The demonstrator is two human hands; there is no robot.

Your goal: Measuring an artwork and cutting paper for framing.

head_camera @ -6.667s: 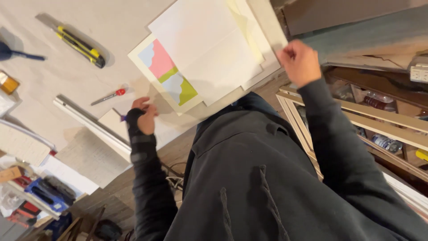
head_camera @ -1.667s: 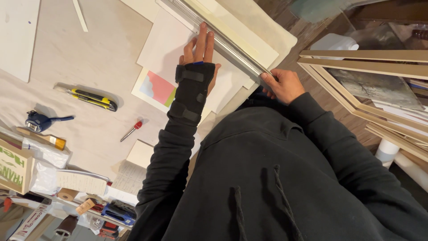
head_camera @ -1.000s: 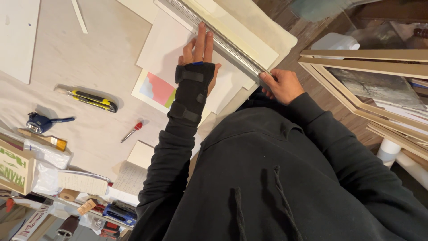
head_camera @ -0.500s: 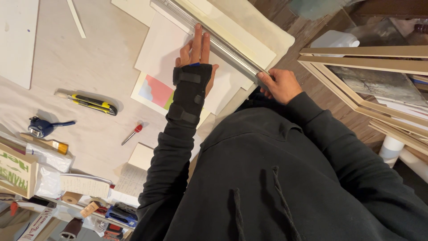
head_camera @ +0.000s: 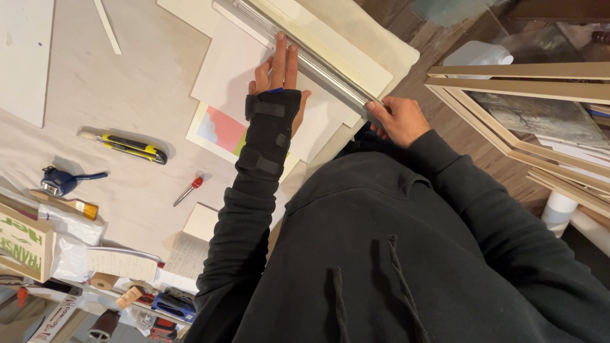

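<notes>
Near the counter's (head_camera: 127,89) right edge, a long metal ruler (head_camera: 305,60) lies across stacked pale boards (head_camera: 235,70). Left hand (head_camera: 279,76), in a black wrist brace, presses flat, fingers extended, beside it. Right hand (head_camera: 397,117) grips the ruler's near end. Yellow-black knife (head_camera: 130,146) lies well left.

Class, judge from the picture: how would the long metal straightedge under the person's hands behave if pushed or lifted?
The metal straightedge looks rigid, so it should lift without sagging. Its smooth underside may slide on the white sheets; the left hand presses it flat, the right hand grips its end.
</notes>
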